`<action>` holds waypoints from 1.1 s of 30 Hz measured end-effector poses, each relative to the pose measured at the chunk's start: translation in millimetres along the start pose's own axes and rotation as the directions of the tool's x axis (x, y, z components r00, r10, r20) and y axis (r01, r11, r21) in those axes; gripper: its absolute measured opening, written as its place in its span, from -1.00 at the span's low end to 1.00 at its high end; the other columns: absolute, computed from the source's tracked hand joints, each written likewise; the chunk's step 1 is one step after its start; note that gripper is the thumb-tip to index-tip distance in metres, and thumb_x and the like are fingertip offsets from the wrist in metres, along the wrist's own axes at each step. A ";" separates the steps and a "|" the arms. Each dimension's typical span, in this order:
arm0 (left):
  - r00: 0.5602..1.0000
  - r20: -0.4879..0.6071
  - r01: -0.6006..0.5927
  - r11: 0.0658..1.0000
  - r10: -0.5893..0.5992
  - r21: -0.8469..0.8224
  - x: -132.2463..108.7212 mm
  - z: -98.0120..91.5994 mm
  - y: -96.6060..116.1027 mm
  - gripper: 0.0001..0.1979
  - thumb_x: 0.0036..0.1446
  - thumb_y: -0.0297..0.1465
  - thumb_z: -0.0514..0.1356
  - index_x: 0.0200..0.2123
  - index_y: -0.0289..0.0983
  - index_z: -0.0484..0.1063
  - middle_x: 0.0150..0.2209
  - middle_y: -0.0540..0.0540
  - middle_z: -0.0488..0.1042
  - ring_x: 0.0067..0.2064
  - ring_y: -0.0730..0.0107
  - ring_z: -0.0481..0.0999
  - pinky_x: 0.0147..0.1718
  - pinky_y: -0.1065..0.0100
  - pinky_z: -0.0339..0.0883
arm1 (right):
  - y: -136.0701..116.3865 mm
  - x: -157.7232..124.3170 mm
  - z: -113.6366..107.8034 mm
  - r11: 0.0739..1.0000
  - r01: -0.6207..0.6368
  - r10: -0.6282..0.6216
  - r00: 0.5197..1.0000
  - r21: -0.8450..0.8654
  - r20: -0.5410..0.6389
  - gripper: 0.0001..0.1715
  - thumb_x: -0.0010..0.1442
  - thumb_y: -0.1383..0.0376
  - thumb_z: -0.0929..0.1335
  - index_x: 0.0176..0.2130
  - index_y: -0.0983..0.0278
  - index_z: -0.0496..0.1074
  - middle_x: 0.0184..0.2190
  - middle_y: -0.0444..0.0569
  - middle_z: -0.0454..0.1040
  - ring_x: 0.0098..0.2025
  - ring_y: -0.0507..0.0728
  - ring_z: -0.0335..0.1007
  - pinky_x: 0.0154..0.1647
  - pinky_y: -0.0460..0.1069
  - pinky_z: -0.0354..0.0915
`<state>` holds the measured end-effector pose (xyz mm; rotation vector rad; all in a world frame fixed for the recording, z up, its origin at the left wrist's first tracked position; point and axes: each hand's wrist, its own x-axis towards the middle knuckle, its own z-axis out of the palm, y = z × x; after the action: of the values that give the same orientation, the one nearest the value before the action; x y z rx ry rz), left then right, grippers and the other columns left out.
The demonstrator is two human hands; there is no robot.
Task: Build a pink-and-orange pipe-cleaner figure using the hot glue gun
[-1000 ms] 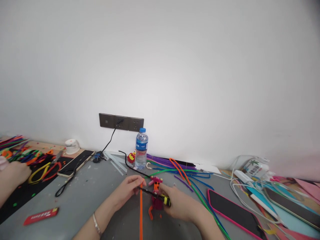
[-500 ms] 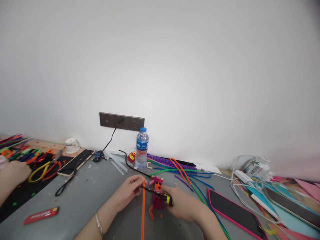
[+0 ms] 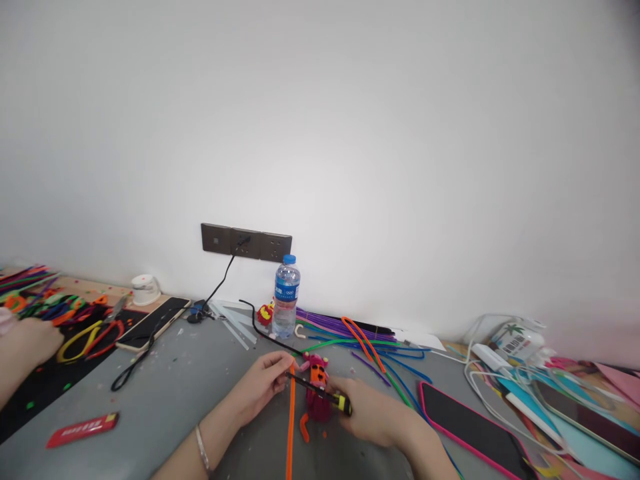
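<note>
My left hand (image 3: 265,381) pinches the upper end of an orange pipe cleaner (image 3: 290,433), which hangs down toward the front edge of the view. My right hand (image 3: 367,410) grips scissors (image 3: 320,392) with dark blades and a black and yellow handle. Their blades point left and reach the pipe cleaner just below my left fingertips. Partly behind the scissors is a small magenta and orange animal figure (image 3: 319,371), upright on the grey table. A short bent orange piece (image 3: 305,428) lies at its foot.
A water bottle (image 3: 286,300) stands near the wall. Pipe cleaners (image 3: 345,327) spread behind my right hand, beside a pink-edged phone (image 3: 475,427). On the left are a red packet (image 3: 83,430), a phone (image 3: 153,323), scissors (image 3: 83,343) and another person's hand (image 3: 37,343).
The view has shifted slightly, so most things sit a little farther right. Both hands keep their hold, with the scissors still at the orange pipe cleaner.
</note>
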<state>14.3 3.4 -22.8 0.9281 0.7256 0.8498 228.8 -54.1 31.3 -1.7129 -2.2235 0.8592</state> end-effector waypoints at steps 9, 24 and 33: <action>0.964 -0.182 -0.175 0.977 0.196 0.125 10.5 -11.4 4.3 -0.58 -0.08 -0.04 0.31 -0.48 -0.33 0.49 -0.61 0.10 0.18 -0.58 0.60 0.07 -0.59 0.49 -0.08 | 0.4 7.9 1.9 0.998 0.047 -0.049 0.998 0.045 0.043 -0.53 -0.02 0.44 0.29 -0.08 0.15 0.43 -0.17 -0.06 0.59 -0.09 0.23 0.48 0.09 0.08 0.14; 0.952 -0.199 -0.178 0.949 0.233 0.260 6.6 -10.8 10.6 -0.68 -0.04 -0.13 0.31 -0.40 -0.29 0.46 -0.50 0.02 0.40 -0.46 0.47 0.34 -0.45 0.46 0.18 | 47.7 27.1 2.7 0.830 -0.443 0.321 0.876 -0.338 -0.360 -0.40 0.03 0.03 0.38 -0.05 0.35 0.31 -0.07 0.27 0.42 -0.02 0.45 0.32 -0.11 0.19 0.16; 0.949 -0.178 -0.202 0.935 0.261 0.293 9.1 -7.8 11.0 -0.66 -0.10 -0.11 0.32 -0.47 -0.29 0.46 -0.57 0.07 0.35 -0.51 0.48 0.31 -0.51 0.46 0.13 | -41.1 -3.4 11.9 0.922 0.378 -0.380 0.925 -0.082 -0.008 -0.73 0.26 0.31 0.25 -0.03 0.23 0.36 -0.18 0.03 0.47 -0.18 0.22 0.42 -0.19 0.08 0.32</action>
<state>8.9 17.8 -17.8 1.1974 0.9482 1.0898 190.5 -67.5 45.2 -1.2426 -2.4839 0.6598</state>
